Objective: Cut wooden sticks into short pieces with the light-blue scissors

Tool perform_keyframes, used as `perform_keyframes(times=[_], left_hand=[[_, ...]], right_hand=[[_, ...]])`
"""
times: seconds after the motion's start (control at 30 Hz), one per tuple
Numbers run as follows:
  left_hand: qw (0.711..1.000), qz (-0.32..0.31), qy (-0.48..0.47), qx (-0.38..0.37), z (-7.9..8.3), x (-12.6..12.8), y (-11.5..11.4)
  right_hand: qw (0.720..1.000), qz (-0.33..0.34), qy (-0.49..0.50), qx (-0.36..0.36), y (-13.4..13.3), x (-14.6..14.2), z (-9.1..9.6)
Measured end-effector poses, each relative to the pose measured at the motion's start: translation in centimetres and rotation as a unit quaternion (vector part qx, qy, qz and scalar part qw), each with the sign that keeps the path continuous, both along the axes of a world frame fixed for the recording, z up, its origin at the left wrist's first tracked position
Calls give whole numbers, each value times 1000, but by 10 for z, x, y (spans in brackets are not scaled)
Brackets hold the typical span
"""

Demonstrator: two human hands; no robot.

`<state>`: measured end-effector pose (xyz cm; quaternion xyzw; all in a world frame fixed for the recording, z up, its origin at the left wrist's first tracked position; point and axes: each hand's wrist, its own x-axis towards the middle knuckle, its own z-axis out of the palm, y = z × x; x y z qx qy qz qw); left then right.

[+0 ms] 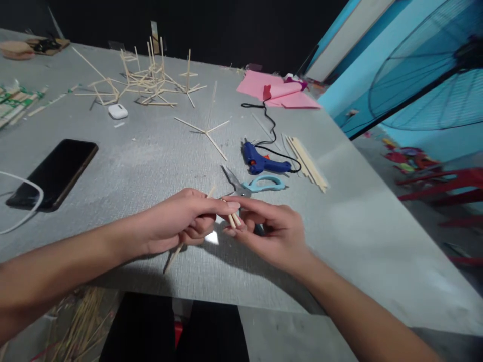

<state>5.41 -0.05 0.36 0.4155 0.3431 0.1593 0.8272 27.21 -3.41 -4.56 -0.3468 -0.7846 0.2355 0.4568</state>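
My left hand (192, 216) is closed around thin wooden sticks (234, 220), whose short ends poke out past my thumb. Another stick (172, 259) slants out below the same fist, its tip near the tabletop. Facing it, my right hand (273, 226) pinches those short ends between thumb and fingertips, so both hands meet on them. Just beyond my fingers lie scissors with light blue handles (266, 183), partly covered by my right hand. A blue glue gun (264, 160) rests behind the scissors. Farther back stands a joined, branching stick piece (206, 131).
A larger stick structure (151, 80) stands at the back, near a white earphone case (117, 111). A phone (56, 173) with a white cable lies left. Flat wooden sticks (307, 163) and pink sheets (279, 90) are right. A fan (426, 65) stands beyond the table's right edge.
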Motion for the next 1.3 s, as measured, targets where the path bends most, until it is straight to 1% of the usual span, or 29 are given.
perform_keyframes(times=[0.23,0.33,0.47,0.57,0.7,0.8,0.9,1.03,1.1,1.2,1.3], left_hand=[[1000,-17,7,-1,0,1,1],[1000,-4,8,13,-1,1,2],[997,51,38,35,-4,3,4],[997,63,48,23,-7,5,5],[999,49,23,-6,-7,5,5],[999,36,-2,-23,-4,6,2],[999,23,-14,-43,-3,9,-1],[998,9,-13,-62,-7,12,-2],[998,-3,-7,-64,-9,13,-2],[998,-19,1,-57,-9,13,-2],[999,-30,-1,-42,-7,12,-4]], right_hand=[[1000,-1,-10,0,-2,1,1],[999,-12,-29,9,-1,1,3],[993,-55,-61,85,2,-1,4],[983,-79,-80,143,5,-1,3],[968,-82,-94,218,6,-2,5],[962,-88,-89,244,2,-4,9],[958,-81,-85,263,-3,-7,13],[957,-69,-104,261,-8,-8,14],[956,-80,-111,260,-10,-7,13],[948,-100,-126,276,-13,-4,13],[945,-101,-141,276,-18,-2,14]])
